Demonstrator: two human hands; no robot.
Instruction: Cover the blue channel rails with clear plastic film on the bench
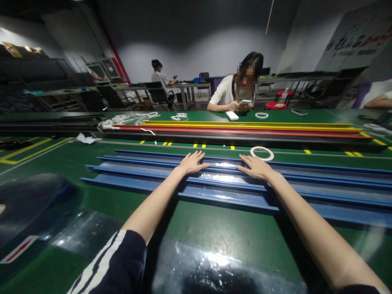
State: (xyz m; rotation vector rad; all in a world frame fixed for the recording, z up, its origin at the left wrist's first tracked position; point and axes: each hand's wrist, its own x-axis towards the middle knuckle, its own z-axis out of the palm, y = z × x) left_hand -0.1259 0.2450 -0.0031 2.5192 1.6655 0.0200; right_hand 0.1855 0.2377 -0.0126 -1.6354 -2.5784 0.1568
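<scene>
Several long blue channel strips (226, 192) lie side by side across the green table (220, 228), with light glinting on their surfaces. My left hand (192, 162) rests palm down on the farther strips, its fingers spread. To its right, my right hand (254, 166) lies on the same strips, fingers also stretched out. Neither hand grips anything. Just beyond my right hand is a white tape ring (262, 153). My palms and forearms cover parts of the strips.
Yellow strips (245, 124), red strips (232, 130) and black strips lie farther back, near tangled white cords (131, 119). Clear plastic sheet (214, 265) covers the near table. A person (225, 92) sits opposite with a phone (245, 102); another sits farther back.
</scene>
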